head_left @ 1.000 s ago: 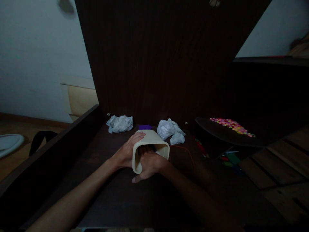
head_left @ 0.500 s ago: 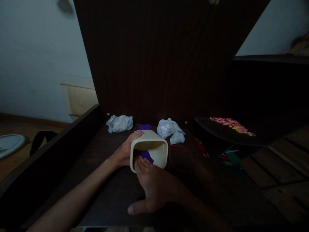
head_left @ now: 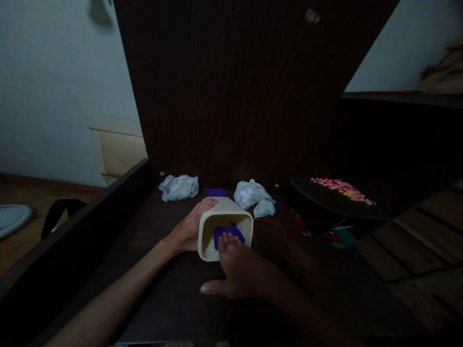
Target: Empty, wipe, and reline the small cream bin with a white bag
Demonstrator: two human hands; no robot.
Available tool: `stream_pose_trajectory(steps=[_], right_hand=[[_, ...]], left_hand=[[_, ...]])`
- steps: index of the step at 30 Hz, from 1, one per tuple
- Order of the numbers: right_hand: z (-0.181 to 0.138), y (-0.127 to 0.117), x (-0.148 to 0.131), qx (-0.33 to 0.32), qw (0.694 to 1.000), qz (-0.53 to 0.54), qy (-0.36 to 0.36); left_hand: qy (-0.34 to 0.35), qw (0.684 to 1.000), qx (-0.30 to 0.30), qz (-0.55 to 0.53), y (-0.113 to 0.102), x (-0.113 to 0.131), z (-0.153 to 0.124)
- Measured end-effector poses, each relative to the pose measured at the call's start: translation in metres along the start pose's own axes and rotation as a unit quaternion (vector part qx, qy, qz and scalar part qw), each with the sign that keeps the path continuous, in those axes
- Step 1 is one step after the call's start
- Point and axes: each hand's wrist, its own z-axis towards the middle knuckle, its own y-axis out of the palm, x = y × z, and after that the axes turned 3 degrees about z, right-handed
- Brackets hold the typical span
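A cream plastic container [head_left: 226, 206] lies on its side with its mouth facing me. My left hand [head_left: 193, 226] is closed around its left side and top, the fingertips resting on the upper wall. Inside the mouth is a crumpled purple cloth [head_left: 228, 235]. My right hand [head_left: 238, 267] reaches in from the front and presses the cloth against the inside with its fingers together, while the thumb sticks out to the left, outside the rim. Just right of the container, a thin reddish-brown rounded ring [head_left: 273, 221] lies on the dark wooden surface.
Crumpled whitish plastic bags [head_left: 180, 187] [head_left: 255, 196] sit along the back panel, with a purple piece [head_left: 216, 192] between them. A raised dark side board [head_left: 90, 231] bounds the left. Colourful small pieces [head_left: 343, 189] lie on a dark ledge at right.
My right hand and the purple cloth have moved right and slightly up within the container's mouth. The container has shifted slightly right in view, still held by my left hand.
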Motion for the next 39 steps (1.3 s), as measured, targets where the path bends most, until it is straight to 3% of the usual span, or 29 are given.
stream_pose_trajectory(steps=[4, 11, 15, 19, 26, 30, 34, 39], right_hand=[[0.034, -0.014, 0.004, -0.055, 0.997, -0.042, 0.012], [0.069, -0.021, 0.008, -0.081, 0.993, -0.042, -0.080], [0.072, -0.020, 0.005, -0.077, 0.988, -0.017, -0.129], [0.052, -0.018, 0.002, -0.036, 0.983, 0.031, -0.176], [-0.018, -0.004, 0.000, -0.018, 0.986, 0.088, -0.141], [-0.037, -0.003, 0.001, -0.012, 0.993, 0.075, -0.085], [-0.032, -0.008, -0.003, -0.003, 0.999, 0.040, -0.013], [0.007, -0.012, 0.002, -0.024, 1.000, -0.005, 0.014]], left_hand=[[-0.002, 1.000, 0.009, -0.006, 0.000, 0.002, 0.000], [-0.019, 1.000, 0.020, -0.004, 0.001, 0.001, -0.001], [-0.019, 0.999, 0.026, -0.013, 0.002, 0.000, -0.002], [-0.026, 0.999, 0.019, -0.009, 0.001, -0.002, -0.004], [-0.027, 1.000, 0.008, -0.008, 0.000, -0.005, -0.006], [-0.028, 1.000, 0.001, -0.003, -0.001, -0.004, -0.004], [-0.022, 1.000, 0.010, -0.003, 0.000, -0.003, -0.001], [-0.025, 1.000, 0.007, -0.005, 0.001, -0.002, -0.001]])
